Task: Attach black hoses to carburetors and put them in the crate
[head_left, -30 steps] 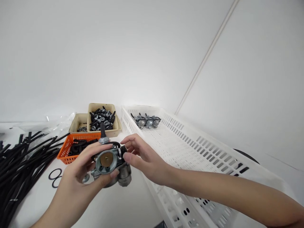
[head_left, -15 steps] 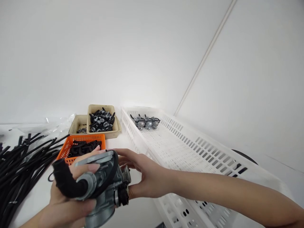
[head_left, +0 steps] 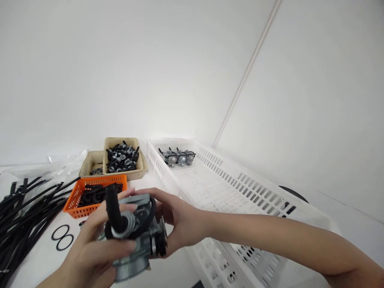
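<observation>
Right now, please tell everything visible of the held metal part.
The metal part looks cast and grey. A black, rubbery tube rises from its collar; a thinner black hose curves nearby; a black fitting sits at right. The left hand grips it around the collar and the right hand holds its right side, above the white table.

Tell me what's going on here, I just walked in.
A person's left hand grips a metal carburetor with a black rubber boot, above the white table; the right hand is at its side, partly hidden behind it. Similar carburetors sit at the far end of a white slotted crate, and an orange basket of black parts stands beyond the left hand.
</observation>
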Demonstrator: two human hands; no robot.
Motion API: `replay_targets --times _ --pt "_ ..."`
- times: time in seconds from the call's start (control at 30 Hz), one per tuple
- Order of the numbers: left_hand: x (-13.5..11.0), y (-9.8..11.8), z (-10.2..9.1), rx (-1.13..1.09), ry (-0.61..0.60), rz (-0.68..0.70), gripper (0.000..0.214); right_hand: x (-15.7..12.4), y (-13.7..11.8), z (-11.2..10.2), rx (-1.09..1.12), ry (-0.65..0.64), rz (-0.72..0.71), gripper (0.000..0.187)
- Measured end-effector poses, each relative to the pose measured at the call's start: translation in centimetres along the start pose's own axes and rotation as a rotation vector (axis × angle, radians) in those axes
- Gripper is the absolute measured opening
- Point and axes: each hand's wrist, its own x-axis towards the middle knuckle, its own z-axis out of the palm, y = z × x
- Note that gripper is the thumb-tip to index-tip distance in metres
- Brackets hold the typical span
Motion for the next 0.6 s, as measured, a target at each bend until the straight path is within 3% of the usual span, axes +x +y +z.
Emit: replay_targets --times 0.03,0.13,0.27,0.37,0.47,0.6 --pt "0.6 0.5 0.1 0.001 -0.019 0.138 0.027 0.0 0.0 0.1 0.059 0.045 0.02 0.109" --pt "1.9 1.7 0.1 0.034 0.016 0.308 0.031 0.2 -0.4 0.6 0.211 0.165 0.073 0.094" --pt "2.7 2.5 -0.2 0.182 0.025 0.278 0.048 0.3 -2.1 -0.2 0.17 0.366 0.115 0.072" --pt "3.0 2.7 -0.6 0.207 -0.005 0.194 0.052 0.4 -3.3 -3.0 -0.017 0.59 0.038 0.076" --pt "3.1 2.9 -0.8 0.209 -0.013 0.118 0.046 0.4 -3.4 -7.2 -0.299 0.827 -0.023 0.076" --pt "3.0 2.9 -0.9 0.21 -0.016 0.045 0.04 0.3 -1.4 -12.4 -0.76 1.002 0.181 0.07"
